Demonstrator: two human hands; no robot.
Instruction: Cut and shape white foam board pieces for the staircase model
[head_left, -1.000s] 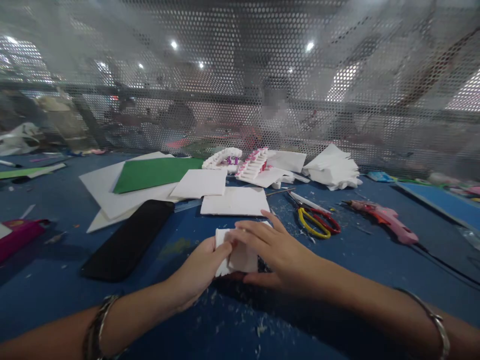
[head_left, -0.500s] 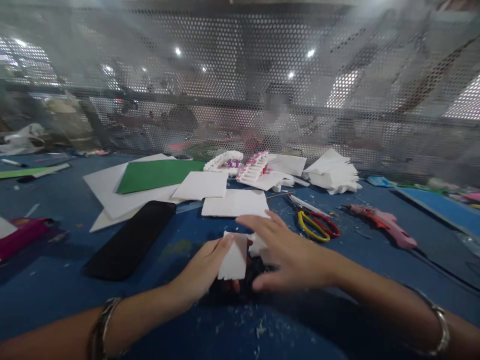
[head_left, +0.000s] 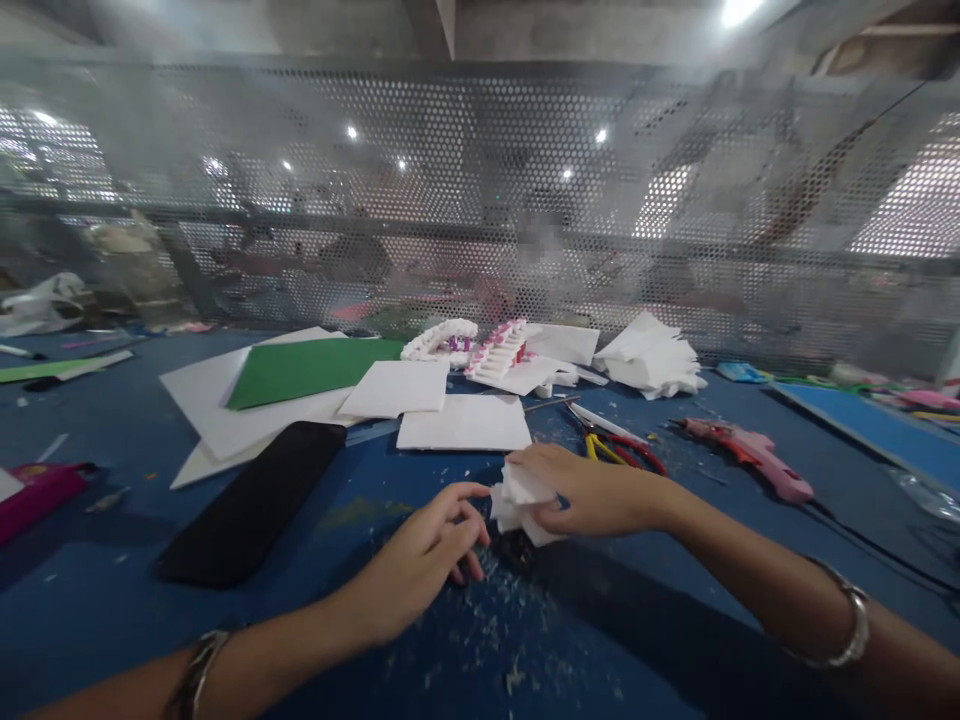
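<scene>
My right hand (head_left: 574,490) is closed around several small white sheet pieces (head_left: 517,495), foam or thick paper, bunched together with uneven edges. To their left is my left hand (head_left: 435,545), its fingers loosely bent and apart, holding nothing; the index fingertip is close to the pieces, and whether it touches them I cannot tell. A small dark object (head_left: 516,548) lies below the pieces, partly covered and too dim to name. Just beyond the hands lies a flat white board (head_left: 465,422). White scraps (head_left: 487,630) are scattered on the blue tabletop (head_left: 360,660) near me.
Left are a black phone-like slab (head_left: 255,505), a green sheet (head_left: 307,372) and white sheets. Behind stand a white miniature staircase (head_left: 496,352) and a white arched piece (head_left: 442,338). Right are scissors (head_left: 622,450), a pink glue gun (head_left: 750,455) with its cord, and a white stack (head_left: 651,355).
My right hand has closed on the white pieces. My left hand has let go of the white piece it held and sits slightly lower. The view has tilted up a little.
</scene>
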